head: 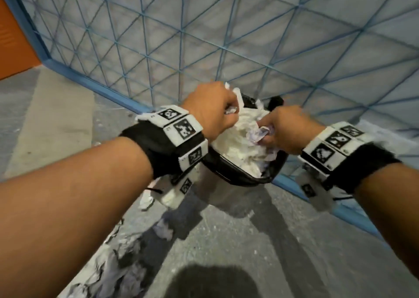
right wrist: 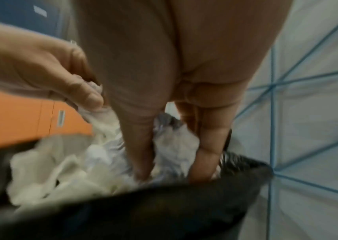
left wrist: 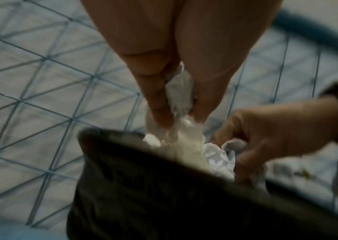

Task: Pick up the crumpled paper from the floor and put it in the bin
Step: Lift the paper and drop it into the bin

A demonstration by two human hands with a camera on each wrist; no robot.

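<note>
Both hands reach over one bin (head: 235,175): left hand (head: 210,111) fingers clamp crumpled paper (left wrist: 179,95); right hand (head: 288,129) fingers seemingly grip another wad (head: 260,134).

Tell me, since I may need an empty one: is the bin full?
Full. Crumpled paper heaps up to the bin rim, level with the left hand and right hand gripping paper.

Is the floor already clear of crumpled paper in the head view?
No: crumpled paper lies on the floor below the left hand.
</note>
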